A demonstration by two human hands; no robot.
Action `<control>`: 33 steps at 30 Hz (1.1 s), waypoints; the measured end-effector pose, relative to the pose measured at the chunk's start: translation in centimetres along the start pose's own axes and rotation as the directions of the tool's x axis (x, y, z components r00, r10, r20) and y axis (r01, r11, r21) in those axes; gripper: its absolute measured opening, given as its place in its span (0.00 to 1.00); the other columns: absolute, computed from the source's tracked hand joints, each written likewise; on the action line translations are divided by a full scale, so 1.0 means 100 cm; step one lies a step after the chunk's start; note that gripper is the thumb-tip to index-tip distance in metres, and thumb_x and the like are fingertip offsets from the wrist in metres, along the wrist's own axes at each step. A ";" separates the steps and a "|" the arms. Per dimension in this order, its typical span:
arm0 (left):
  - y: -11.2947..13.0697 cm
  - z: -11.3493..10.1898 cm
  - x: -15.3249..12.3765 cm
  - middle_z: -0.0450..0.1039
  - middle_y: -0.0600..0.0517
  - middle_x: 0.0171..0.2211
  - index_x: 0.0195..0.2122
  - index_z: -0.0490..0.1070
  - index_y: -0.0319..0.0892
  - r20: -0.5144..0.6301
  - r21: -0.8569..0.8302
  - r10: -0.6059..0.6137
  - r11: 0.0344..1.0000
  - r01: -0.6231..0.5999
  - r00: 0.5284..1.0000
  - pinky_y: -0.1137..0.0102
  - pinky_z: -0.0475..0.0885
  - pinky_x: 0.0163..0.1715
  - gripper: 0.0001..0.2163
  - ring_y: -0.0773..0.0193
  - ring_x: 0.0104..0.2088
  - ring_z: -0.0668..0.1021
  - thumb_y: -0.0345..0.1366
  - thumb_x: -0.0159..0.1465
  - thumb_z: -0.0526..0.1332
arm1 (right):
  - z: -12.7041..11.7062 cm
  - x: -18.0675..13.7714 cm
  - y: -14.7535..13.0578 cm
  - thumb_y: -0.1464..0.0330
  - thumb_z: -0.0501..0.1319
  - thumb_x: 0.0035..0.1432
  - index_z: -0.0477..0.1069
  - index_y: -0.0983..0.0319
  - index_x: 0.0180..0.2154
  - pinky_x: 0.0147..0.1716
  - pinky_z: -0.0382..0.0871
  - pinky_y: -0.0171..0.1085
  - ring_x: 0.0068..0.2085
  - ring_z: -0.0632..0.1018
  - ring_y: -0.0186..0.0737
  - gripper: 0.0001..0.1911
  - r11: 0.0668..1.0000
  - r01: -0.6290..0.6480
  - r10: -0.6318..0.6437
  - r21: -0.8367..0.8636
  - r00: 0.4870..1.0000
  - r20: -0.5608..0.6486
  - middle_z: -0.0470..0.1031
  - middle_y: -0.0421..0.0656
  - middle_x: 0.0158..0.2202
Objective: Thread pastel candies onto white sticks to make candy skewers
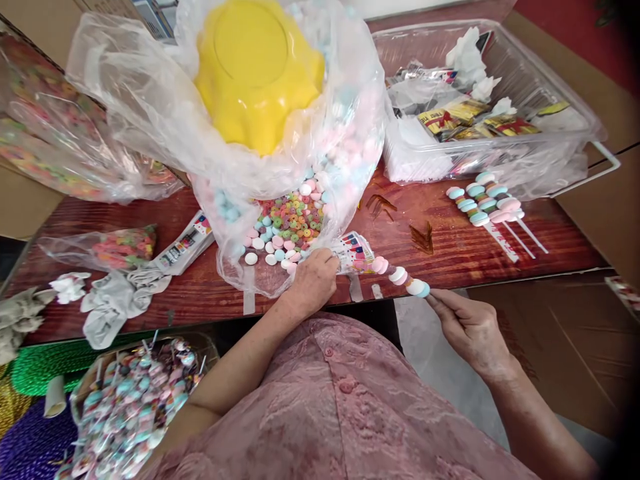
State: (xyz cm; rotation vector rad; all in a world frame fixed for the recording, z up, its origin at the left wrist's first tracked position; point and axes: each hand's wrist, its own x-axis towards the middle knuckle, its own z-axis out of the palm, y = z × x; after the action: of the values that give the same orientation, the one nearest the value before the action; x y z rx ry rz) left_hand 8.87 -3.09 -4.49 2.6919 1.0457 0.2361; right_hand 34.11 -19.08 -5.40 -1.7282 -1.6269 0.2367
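Observation:
My left hand (315, 279) rests at the mouth of a big clear plastic bag (150, 100), fingers curled over the loose pastel and ring-shaped candies (287, 227) spilling from it; what they pinch is hidden. My right hand (467, 327) hovers off the table's front edge and pinches the lower end of a candy skewer (400, 275) threaded with pink, white and blue discs, which points up-left toward the bag. A yellow bowl (255, 70) lies upside down in the bag on top of the candies.
Finished skewers (487, 200) lie on the wooden table (450, 250) at the right, before a clear tray (545, 73) of wrappers. A container of finished skewers (133, 403) stands low at the left. Smaller candy bags (123, 245), crumpled gloves (113, 303) and cardboard boxes surround the table.

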 end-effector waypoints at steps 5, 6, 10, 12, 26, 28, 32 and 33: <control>-0.008 0.011 -0.003 0.74 0.45 0.36 0.35 0.74 0.40 -0.128 -0.129 0.013 0.991 -0.029 0.992 0.66 0.71 0.41 0.12 0.59 0.39 0.74 0.26 0.67 0.51 | 0.000 0.002 -0.001 0.68 0.60 0.64 0.78 0.60 0.40 0.29 0.74 0.33 0.30 0.82 0.39 0.08 0.992 0.104 -0.102 -0.069 0.994 0.031 0.83 0.44 0.35; -0.009 0.013 -0.003 0.74 0.45 0.37 0.35 0.74 0.39 -0.141 -0.145 0.016 0.989 -0.037 0.990 0.66 0.71 0.41 0.12 0.60 0.39 0.75 0.27 0.68 0.51 | 0.001 0.003 -0.001 0.69 0.59 0.64 0.78 0.60 0.41 0.29 0.74 0.33 0.30 0.82 0.38 0.08 0.989 0.122 -0.120 -0.079 0.992 0.036 0.83 0.44 0.35; -0.012 0.015 -0.005 0.74 0.46 0.35 0.35 0.75 0.39 -0.179 -0.154 0.059 0.984 -0.087 0.982 0.67 0.70 0.40 0.12 0.61 0.38 0.74 0.28 0.69 0.51 | 0.004 0.003 -0.001 0.69 0.58 0.65 0.78 0.60 0.43 0.30 0.73 0.33 0.30 0.82 0.38 0.10 0.977 0.163 -0.155 -0.134 0.985 0.071 0.83 0.43 0.36; -0.013 0.015 -0.006 0.73 0.46 0.34 0.35 0.75 0.39 -0.194 -0.139 0.092 0.983 -0.121 0.977 0.68 0.70 0.38 0.13 0.62 0.37 0.74 0.28 0.69 0.51 | 0.004 0.004 0.000 0.70 0.57 0.66 0.78 0.61 0.43 0.29 0.72 0.33 0.30 0.82 0.38 0.10 0.964 0.187 -0.170 -0.189 0.980 0.104 0.83 0.43 0.36; -0.020 0.018 -0.010 0.74 0.45 0.39 0.40 0.74 0.40 -0.166 -0.028 0.267 0.961 -0.275 0.949 0.67 0.71 0.42 0.13 0.60 0.41 0.73 0.23 0.65 0.51 | -0.015 0.023 -0.022 0.77 0.58 0.61 0.76 0.62 0.39 0.24 0.55 0.36 0.22 0.67 0.32 0.09 0.720 0.468 -0.441 -0.512 0.879 0.183 0.71 0.37 0.22; -0.020 0.014 -0.010 0.73 0.45 0.39 0.40 0.74 0.40 -0.144 0.012 0.294 0.955 -0.296 0.945 0.66 0.71 0.41 0.13 0.60 0.40 0.72 0.23 0.64 0.51 | -0.017 0.024 -0.026 0.78 0.60 0.59 0.76 0.64 0.40 0.26 0.56 0.36 0.22 0.67 0.32 0.10 0.712 0.489 -0.492 -0.504 0.860 0.140 0.71 0.37 0.21; -0.019 0.009 -0.009 0.73 0.45 0.38 0.39 0.74 0.39 -0.130 0.039 0.348 0.938 -0.346 0.929 0.66 0.70 0.39 0.12 0.59 0.39 0.71 0.23 0.64 0.51 | -0.019 0.027 -0.027 0.78 0.61 0.58 0.75 0.64 0.43 0.28 0.58 0.35 0.24 0.68 0.33 0.12 0.754 0.457 -0.484 -0.472 0.872 0.071 0.70 0.37 0.22; -0.018 0.009 -0.009 0.73 0.45 0.38 0.38 0.74 0.39 -0.130 0.037 0.359 0.933 -0.357 0.924 0.66 0.70 0.39 0.12 0.59 0.39 0.71 0.23 0.64 0.51 | -0.020 0.028 -0.027 0.78 0.60 0.59 0.76 0.63 0.43 0.27 0.58 0.35 0.24 0.68 0.32 0.12 0.750 0.456 -0.481 -0.479 0.873 0.078 0.70 0.37 0.21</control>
State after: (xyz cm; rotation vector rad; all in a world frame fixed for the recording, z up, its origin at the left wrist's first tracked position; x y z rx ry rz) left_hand 7.24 -2.55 -5.92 2.8957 0.5750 0.4848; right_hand 33.67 -17.48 -1.42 -1.5662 -2.1476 -0.5018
